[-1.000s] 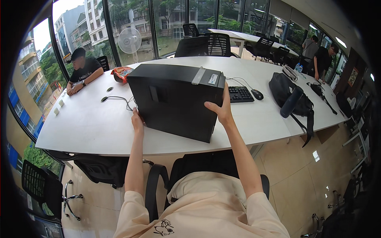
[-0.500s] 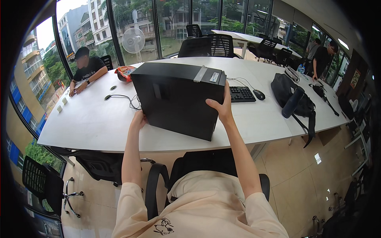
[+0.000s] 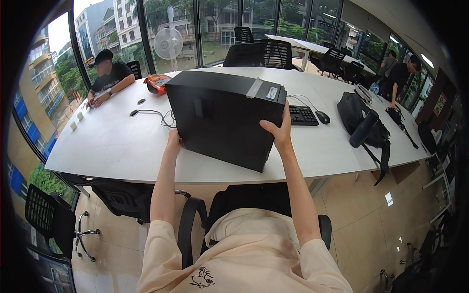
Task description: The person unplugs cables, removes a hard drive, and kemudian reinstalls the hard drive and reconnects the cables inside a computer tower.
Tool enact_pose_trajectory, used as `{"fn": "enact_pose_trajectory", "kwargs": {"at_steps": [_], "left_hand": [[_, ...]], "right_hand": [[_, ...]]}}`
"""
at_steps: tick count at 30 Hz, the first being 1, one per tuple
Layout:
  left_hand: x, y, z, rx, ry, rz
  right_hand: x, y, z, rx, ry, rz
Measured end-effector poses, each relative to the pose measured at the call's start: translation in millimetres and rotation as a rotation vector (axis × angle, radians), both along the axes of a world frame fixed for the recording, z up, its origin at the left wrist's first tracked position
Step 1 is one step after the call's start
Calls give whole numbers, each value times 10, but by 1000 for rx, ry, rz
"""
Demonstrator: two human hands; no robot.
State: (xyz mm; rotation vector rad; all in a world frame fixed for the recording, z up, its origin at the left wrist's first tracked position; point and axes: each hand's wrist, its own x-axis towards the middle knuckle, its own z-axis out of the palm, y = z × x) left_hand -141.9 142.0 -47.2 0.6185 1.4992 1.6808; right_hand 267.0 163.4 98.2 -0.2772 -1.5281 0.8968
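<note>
A black desktop computer case [image 3: 222, 117] stands upright on the white table [image 3: 112, 146] straight in front of me. My left hand [image 3: 173, 140] presses against its lower left edge. Higher up, my right hand [image 3: 278, 132] grips the case's right front corner, fingers wrapped over the edge. Both forearms reach up from the lower edge of the picture.
A black keyboard [image 3: 303, 115] and mouse [image 3: 322, 117] lie right of the case, with a black bag [image 3: 364, 124] and a dark bottle [image 3: 364, 129] beyond. A cable [image 3: 149, 113] and an orange packet [image 3: 157, 84] lie to the left. A person [image 3: 108, 78] sits at the far left; others stand far right.
Both hands have stayed on the case, which now sits slightly more upright and closer. The view has shifted a little to the right.
</note>
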Motion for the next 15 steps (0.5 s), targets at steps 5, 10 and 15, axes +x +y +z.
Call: {"fn": "enact_pose_trajectory", "kwargs": {"at_steps": [5,10,15], "left_hand": [[-177,34,-46,-12,-15,35],[18,52,15,-20,-18,55],[-66,-2,-6,-11,-14,74]], "right_hand": [[-41,-101,82,-100,-24,116],[30,-105,81,-94,1,75],[-15,-69,59,-56,-7,79]]}}
